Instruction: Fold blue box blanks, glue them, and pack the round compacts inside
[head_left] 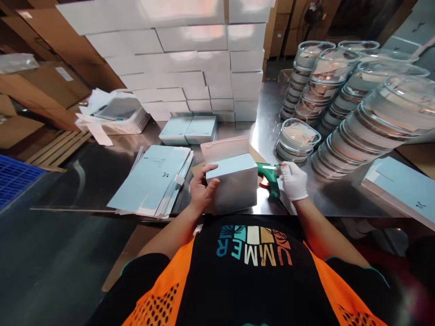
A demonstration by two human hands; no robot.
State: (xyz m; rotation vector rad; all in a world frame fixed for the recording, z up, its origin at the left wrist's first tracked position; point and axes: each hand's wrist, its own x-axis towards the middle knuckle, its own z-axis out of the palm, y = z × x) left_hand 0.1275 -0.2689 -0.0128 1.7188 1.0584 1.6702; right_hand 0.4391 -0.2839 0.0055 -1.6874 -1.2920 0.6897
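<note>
My bare left hand (pixel 203 188) is closed on the left side of a pale box (pixel 236 188), with the thumb on its near face. The box stands tilted at the table's front edge, and a raised flap (pixel 226 149) shows behind it. My right hand (pixel 293 181), in a white glove, is closed in a pinch at the rear end of a green glue gun (pixel 272 180). What lies between those fingertips is too small to make out. The gun sits just right of the box, its handle pointing down; its front end is hidden behind the box.
Flattened cartons (pixel 152 176) lie stacked at left, with two small boxes (pixel 201 129) behind. White boxes (pixel 190 61) form a wall at the back. Stacks of clear lidded containers (pixel 370 136) stand at right, near more cartons (pixel 404 185). A white basket (pixel 127 122) holds papers.
</note>
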